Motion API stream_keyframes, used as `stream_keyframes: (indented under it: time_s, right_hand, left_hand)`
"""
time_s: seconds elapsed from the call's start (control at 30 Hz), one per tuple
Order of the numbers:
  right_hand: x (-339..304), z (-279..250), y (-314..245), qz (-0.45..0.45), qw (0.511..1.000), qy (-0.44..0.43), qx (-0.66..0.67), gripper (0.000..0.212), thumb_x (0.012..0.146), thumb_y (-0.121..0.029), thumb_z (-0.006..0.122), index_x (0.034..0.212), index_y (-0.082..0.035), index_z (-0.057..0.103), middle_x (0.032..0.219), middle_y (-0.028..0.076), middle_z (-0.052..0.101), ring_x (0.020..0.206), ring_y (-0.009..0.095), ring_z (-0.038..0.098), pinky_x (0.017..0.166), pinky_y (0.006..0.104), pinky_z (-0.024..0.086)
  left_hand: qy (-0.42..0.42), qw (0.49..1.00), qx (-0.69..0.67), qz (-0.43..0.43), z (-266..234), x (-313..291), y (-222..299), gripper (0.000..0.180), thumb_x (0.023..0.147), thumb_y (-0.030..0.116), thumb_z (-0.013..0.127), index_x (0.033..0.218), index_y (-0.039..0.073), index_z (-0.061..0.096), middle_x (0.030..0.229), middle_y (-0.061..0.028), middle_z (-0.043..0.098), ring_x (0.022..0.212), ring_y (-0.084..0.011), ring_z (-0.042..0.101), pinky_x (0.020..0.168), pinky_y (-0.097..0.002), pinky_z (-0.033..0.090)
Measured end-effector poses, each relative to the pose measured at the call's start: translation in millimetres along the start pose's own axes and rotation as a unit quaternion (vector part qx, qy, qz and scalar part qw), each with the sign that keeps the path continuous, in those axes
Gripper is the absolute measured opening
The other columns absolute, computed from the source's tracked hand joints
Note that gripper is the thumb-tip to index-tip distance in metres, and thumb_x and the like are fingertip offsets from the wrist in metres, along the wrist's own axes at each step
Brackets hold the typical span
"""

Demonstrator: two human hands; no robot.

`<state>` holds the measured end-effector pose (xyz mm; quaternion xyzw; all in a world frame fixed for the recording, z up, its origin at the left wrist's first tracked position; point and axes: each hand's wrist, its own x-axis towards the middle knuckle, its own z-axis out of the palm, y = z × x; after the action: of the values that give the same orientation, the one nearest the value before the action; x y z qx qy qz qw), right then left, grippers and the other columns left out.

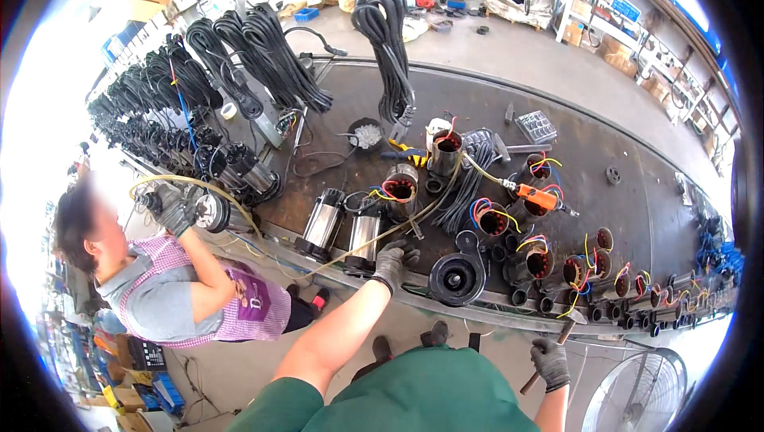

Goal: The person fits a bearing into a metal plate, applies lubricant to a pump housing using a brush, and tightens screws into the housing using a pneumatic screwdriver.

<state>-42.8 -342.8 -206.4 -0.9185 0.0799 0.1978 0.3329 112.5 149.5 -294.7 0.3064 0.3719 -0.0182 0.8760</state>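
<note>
The long dark desk (pixel 652 201) had a scuffed, stained top. On it stood two silver motors (pixel 322 225) near the front edge, with open metal tubes (pixel 539 265) trailing coloured wires gathered toward the right. A black round cover (pixel 457 281) lay at the front edge. Farther back were a bowl (pixel 366 136) of pale bits, a grey hammer (pixel 501 147) and a tray (pixel 536 126) with compartments. A bundle of dark cords (pixel 463 203) lay among the tubes, and a small ring (pixel 613 175) sat alone.
</note>
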Motion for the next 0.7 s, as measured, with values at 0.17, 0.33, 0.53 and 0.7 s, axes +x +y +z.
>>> stream_keyframes:
  time_s: [0.17, 0.33, 0.53, 0.7]
  right_hand:
    - [4, -8, -41, 0.123, 0.982, -0.102, 0.103, 0.05, 0.09, -0.023, 0.064, 0.137, -0.005, 0.06, 0.086, 0.01, 0.073, 0.068, 0.023, 0.073, 0.055, 0.0339, 0.058]
    - [12, -19, -33, 0.171, 0.964, -0.181, 0.091, 0.047, 0.095, -0.028, 0.063, 0.137, -0.007, 0.06, 0.107, 0.014, 0.072, 0.075, 0.027, 0.074, 0.066, 0.0385, 0.06]
    - [31, -27, -3, -0.12, 0.976, -0.145, -0.105, 0.024, 0.091, -0.023, 0.064, 0.112, -0.012, 0.07, 0.111, 0.014, 0.071, 0.094, 0.035, 0.07, 0.083, 0.0443, 0.058]
    - [40, -31, -33, -0.25, 0.949, -0.056, -0.182, 0.019, 0.088, -0.02, 0.065, 0.105, -0.012, 0.07, 0.112, 0.015, 0.071, 0.099, 0.036, 0.069, 0.082, 0.0461, 0.057]
  left_hand:
    - [0.093, 0.993, 0.003, -0.069, -36, 44, -43, 0.022, 0.092, 0.008, 0.06, 0.113, 0.011, 0.057, 0.089, -0.0099, 0.065, 0.07, -0.03, 0.069, 0.059, -0.0428, 0.059]
    - [0.098, 0.99, 0.087, -0.044, -24, 38, -56, 0.02, 0.092, 0.012, 0.07, 0.11, 0.009, 0.061, 0.089, -0.0081, 0.068, 0.069, -0.025, 0.067, 0.058, -0.0368, 0.056]
    - [0.078, 0.967, 0.219, 0.105, 4, -24, -31, 0.015, 0.09, 0.018, 0.077, 0.097, 0.008, 0.069, 0.085, -0.0035, 0.068, 0.065, -0.0139, 0.06, 0.06, -0.0293, 0.051]
    - [0.004, 0.875, 0.36, 0.324, 7, -87, -4, 0.017, 0.091, 0.016, 0.074, 0.101, 0.004, 0.068, 0.094, -0.0067, 0.069, 0.08, -0.0173, 0.063, 0.077, -0.032, 0.053]
